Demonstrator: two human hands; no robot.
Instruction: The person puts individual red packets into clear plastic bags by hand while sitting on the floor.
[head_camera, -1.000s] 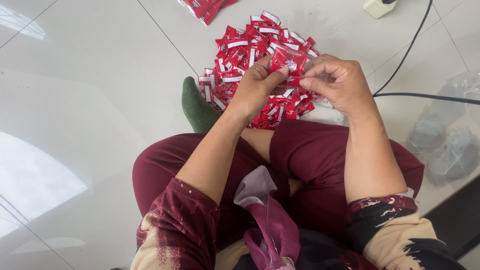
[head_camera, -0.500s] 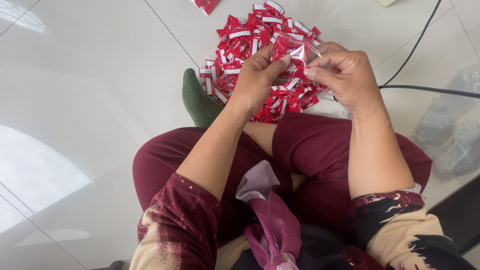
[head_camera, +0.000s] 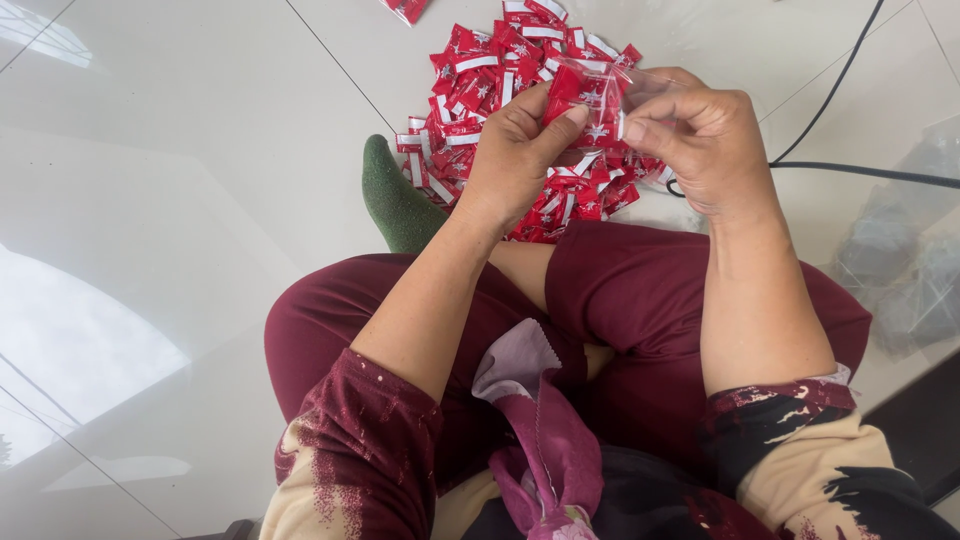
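I sit cross-legged on a white tiled floor with a pile of small red-and-white sachets (head_camera: 480, 70) in front of my knees. My left hand (head_camera: 515, 160) pinches a few red sachets (head_camera: 575, 95) between thumb and fingers, raised just above the pile. My right hand (head_camera: 700, 140) pinches the edge of a small clear plastic bag (head_camera: 640, 85) that meets those sachets. Both hands are close together, fingertips nearly touching.
A green-socked foot (head_camera: 395, 205) pokes out left of the pile. A black cable (head_camera: 850, 165) crosses the floor at the right. Crumpled clear plastic bags (head_camera: 910, 270) lie at the far right. Another red sachet (head_camera: 405, 8) sits at the top edge.
Both hands have lifted off the pile and come nearer to me. The left hand now holds sachets up against the clear bag held by the right hand.
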